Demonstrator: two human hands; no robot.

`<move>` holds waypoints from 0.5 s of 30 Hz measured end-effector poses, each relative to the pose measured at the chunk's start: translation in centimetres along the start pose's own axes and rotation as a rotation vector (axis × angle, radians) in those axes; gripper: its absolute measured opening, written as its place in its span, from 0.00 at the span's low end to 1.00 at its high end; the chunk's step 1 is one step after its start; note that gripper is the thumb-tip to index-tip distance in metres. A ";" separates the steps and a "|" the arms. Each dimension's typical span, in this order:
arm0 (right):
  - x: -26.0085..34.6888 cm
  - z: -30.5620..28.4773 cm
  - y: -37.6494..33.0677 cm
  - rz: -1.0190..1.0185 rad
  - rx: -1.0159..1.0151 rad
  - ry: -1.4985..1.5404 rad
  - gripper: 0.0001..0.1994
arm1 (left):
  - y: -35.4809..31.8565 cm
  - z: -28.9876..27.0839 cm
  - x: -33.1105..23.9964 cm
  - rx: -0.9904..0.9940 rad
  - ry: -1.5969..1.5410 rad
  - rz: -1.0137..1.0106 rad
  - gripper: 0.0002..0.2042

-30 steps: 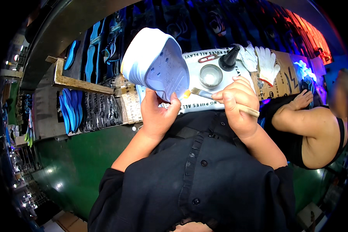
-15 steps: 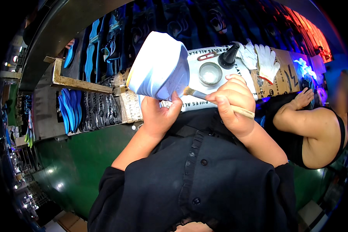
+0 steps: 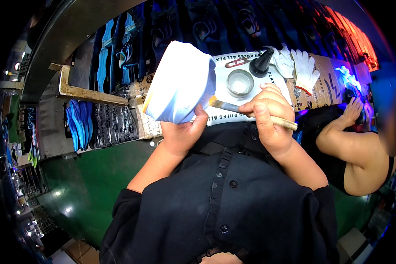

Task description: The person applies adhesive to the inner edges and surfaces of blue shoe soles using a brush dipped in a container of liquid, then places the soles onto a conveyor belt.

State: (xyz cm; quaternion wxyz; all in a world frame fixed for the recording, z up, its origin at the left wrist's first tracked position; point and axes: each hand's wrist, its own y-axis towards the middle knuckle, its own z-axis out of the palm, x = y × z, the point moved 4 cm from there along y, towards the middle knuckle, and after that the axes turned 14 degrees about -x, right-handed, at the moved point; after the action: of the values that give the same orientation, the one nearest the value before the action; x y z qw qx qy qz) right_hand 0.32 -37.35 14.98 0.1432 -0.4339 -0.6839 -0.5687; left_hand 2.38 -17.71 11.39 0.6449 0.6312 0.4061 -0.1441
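My left hand (image 3: 185,132) is closed on the lower edge of a pale blue-white stack of curved, layered pieces (image 3: 180,81), its thumb against the near side and its other fingers mostly hidden underneath. The stack is tilted up off the table; what kind of pieces they are I cannot tell. My right hand (image 3: 272,116) grips a flat brush (image 3: 229,106) with a wooden handle. The bristles touch or nearly touch the stack's right edge, just beside my left thumb. Beyond the brush, a small glass bowl (image 3: 240,83) with whitish contents stands on a white printed sheet.
Behind the bowl are a black cone-shaped bottle (image 3: 262,64), a red-handled tool (image 3: 238,63) and white gloves (image 3: 304,72). A wooden bar (image 3: 92,95) juts out at left near blue curved pieces (image 3: 80,125). A co-worker's arm (image 3: 343,127) is close on the right.
The stack has dipped slightly and turned a little in my left hand. My right hand has shifted slightly right with the brush. The co-worker's arm moved right, and a blue piece at upper left left view.
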 end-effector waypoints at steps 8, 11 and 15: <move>0.2 0.6 -0.1 -0.121 -0.055 -0.069 0.10 | 0.5 0.5 -1.2 0.127 0.054 0.246 0.22; 0.4 0.0 0.0 -0.087 -0.044 -0.095 0.10 | 0.2 0.4 -1.0 0.100 0.040 0.249 0.21; 0.3 -1.2 -0.1 -0.034 -0.075 -0.106 0.10 | 0.0 0.2 -0.5 0.009 0.039 0.180 0.18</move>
State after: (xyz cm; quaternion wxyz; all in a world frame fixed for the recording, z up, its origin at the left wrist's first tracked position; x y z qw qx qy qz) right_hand -0.26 -38.27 15.50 0.0807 -0.4570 -0.6760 -0.5724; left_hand 2.12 -18.06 11.75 0.6445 0.6706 0.3596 -0.0752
